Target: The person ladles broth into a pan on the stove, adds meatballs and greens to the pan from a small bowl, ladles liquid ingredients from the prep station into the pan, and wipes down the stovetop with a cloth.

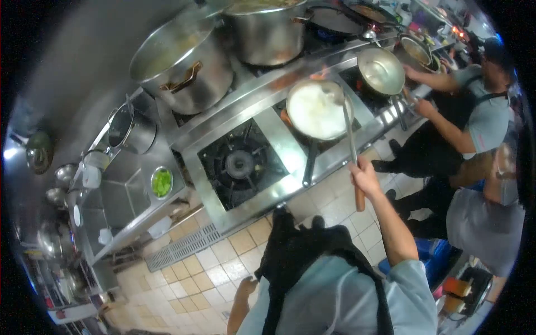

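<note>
The long handle of a ladle [350, 134] is in my right hand [365, 178], its wooden end below my fist. The ladle's bowl rests in white liquid in a frying pan [319, 109] on a burner; the pan's black handle points toward me. My left hand [246, 286] hangs low beside my body, away from the stove, and what its fingers do is too small to tell. Left of the pan is a bare burner [239, 163].
Two large steel pots [190, 78] stand at the back. On the left are a sink [120, 201], a small pot [132, 129] and a bowl of chopped greens [162, 182]. Another pan [381, 71] sits to the right, where two people [480, 117] stand close by.
</note>
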`<state>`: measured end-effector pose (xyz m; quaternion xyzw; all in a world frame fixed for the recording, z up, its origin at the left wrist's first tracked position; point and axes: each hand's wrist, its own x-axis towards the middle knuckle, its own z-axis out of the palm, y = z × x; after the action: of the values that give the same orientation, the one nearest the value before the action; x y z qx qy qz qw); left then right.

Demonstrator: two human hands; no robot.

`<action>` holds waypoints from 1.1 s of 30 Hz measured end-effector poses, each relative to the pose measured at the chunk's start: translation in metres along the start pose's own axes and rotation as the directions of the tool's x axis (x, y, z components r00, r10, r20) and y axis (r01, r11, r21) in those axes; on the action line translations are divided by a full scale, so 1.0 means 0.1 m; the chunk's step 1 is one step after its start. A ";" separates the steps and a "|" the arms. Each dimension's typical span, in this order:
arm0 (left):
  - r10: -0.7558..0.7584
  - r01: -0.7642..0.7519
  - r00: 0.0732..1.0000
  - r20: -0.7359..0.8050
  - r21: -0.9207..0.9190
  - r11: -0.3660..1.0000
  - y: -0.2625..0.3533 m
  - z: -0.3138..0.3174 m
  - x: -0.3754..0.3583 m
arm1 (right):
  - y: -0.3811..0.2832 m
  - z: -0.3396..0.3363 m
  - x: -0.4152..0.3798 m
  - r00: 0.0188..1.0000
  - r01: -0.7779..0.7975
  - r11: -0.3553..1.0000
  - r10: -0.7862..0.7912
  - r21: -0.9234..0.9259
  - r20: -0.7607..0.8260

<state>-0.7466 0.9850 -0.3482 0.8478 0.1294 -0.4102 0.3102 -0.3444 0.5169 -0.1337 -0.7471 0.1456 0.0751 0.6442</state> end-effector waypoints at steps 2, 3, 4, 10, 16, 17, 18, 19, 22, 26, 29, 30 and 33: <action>-0.234 0.242 0.969 0.072 -0.130 0.962 -0.29 -0.05 0.19 | -0.16 0.14 -0.02 0.983 -0.184 0.983 0.184 -0.003 0.020; -0.185 0.190 0.979 0.083 -0.066 0.979 -1.12 0.35 0.67 | -0.05 0.19 0.00 0.969 -0.248 0.961 0.244 0.124 0.047; -0.179 0.185 0.979 0.095 -0.062 0.981 -1.09 0.20 0.74 | -0.16 0.28 -0.05 0.968 -0.252 0.960 0.250 0.122 0.035; -0.327 0.145 0.942 -0.081 -0.777 0.612 0.14 -1.25 0.65 | -0.57 0.75 -0.22 0.909 -0.416 0.772 0.365 0.481 0.200; -0.257 0.100 0.961 -0.106 -0.731 0.675 0.00 -1.26 0.90 | -0.58 0.81 -0.29 0.914 -0.407 0.633 0.292 0.659 0.283; -0.262 0.106 0.959 -0.104 -0.727 0.678 -0.04 -1.24 0.89 | -0.58 0.83 -0.36 0.911 -0.411 0.627 0.297 0.662 0.285; -0.233 0.128 0.971 -0.048 -0.719 0.683 0.01 -1.25 0.89 | -0.64 0.83 -0.42 0.919 -0.393 0.680 0.306 0.619 0.248; -0.199 0.142 0.980 0.004 -0.712 0.687 0.05 -1.26 0.91 | -0.68 0.83 -0.44 0.929 -0.369 0.733 0.305 0.572 0.209; -0.027 -0.035 0.994 -0.109 -0.531 0.847 -0.03 -1.14 1.16 | -0.56 0.67 -0.48 0.943 -0.334 0.776 0.272 0.534 0.195; -0.093 0.043 0.994 -0.061 -0.565 0.824 0.17 -1.21 1.35 | -0.57 0.51 -0.56 0.965 -0.257 0.913 0.227 0.316 0.131; -0.058 -0.013 0.992 -0.108 -0.565 0.825 0.38 -1.25 1.36 | -0.50 0.40 -0.61 0.981 -0.189 0.966 0.179 0.178 0.074; -0.063 -0.007 0.992 -0.105 -0.560 0.828 0.52 -1.31 1.33 | -0.49 0.38 -0.64 0.986 -0.165 0.974 0.160 0.153 0.043; 0.088 -0.035 0.994 0.071 -0.545 0.838 1.20 -1.67 1.12 | -0.50 0.31 -0.74 0.991 -0.127 0.988 0.129 0.084 -0.020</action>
<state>-0.5164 0.9933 -0.3060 0.7089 0.1982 -0.3858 0.5562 -0.3962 0.5630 -0.0691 -0.7100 0.2044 0.1009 0.6663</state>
